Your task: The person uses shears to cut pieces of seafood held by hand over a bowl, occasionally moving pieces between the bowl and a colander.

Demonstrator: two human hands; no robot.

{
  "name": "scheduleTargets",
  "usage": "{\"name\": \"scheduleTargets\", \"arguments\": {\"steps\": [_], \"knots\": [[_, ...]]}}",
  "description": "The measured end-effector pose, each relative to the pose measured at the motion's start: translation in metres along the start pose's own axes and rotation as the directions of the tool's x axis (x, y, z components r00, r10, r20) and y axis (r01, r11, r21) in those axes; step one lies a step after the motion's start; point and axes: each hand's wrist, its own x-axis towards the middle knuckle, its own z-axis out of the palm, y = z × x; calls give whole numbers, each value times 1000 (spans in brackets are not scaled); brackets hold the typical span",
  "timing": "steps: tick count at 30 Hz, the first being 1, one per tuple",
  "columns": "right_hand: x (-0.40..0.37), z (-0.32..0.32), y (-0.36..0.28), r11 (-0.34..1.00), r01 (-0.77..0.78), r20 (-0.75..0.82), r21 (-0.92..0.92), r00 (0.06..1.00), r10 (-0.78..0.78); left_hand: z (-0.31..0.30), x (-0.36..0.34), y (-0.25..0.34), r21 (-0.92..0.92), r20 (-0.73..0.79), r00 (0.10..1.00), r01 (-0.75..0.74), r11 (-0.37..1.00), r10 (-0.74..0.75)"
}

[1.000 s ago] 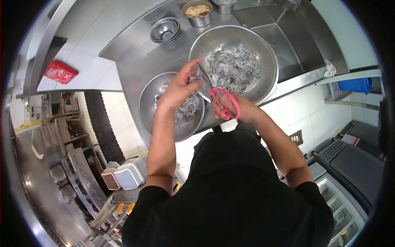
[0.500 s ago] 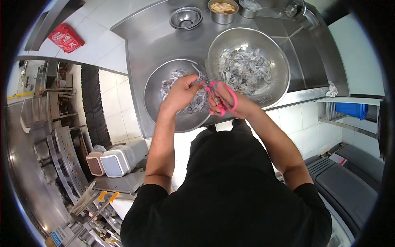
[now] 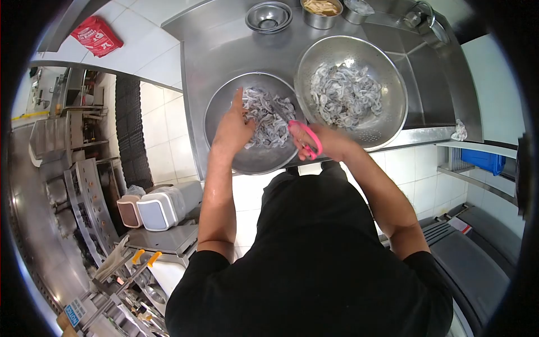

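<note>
My right hand [image 3: 320,140] grips a pair of pink-handled scissors [image 3: 308,150], the blades pointing up and left over the left steel bowl [image 3: 220,106]. Raw grey seafood that looks like shrimp [image 3: 269,135] lies heaped in that bowl. Over the bowl's left part is my left hand [image 3: 234,128], its index finger stretched out and thumb spread, at the edge of the heap. No piece shows between its fingers. To the right stands a perforated steel colander [image 3: 396,98] with a second heap of the same grey pieces [image 3: 348,95].
Stacked small steel bowls [image 3: 269,18] and a steel pot with yellowish food [image 3: 320,19] stand at the counter's back. A sink [image 3: 424,84] with a faucet is at right. A red packet [image 3: 96,36] lies at upper left; lidded bins [image 3: 154,213] stand below left.
My left hand has moved left, away from the scissors, and the piece it held is gone from its fingers. The scissors stay in my right hand, over the bowl. The view has shifted slightly.
</note>
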Motion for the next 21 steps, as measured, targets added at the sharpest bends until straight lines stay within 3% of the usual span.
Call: {"name": "scheduleTargets", "arguments": {"steps": [5,14,17,21], "knots": [[-5,7,-4,993,8,177,-116,984,13,-8,-5,13,-43,-2,1000,-26,999,26],[-6,-4,-14,985,41,242,-168,970,1,-13,-8,31,-171,12,990,-138,975,142],[-19,-6,-28,959,56,234,-277,972,11,-14,-4,29,-246,-11,985,-170,954,173],[-26,-5,-26,973,62,241,-224,970,-7,-11,1,27,-361,-8,982,-178,916,188]]}}
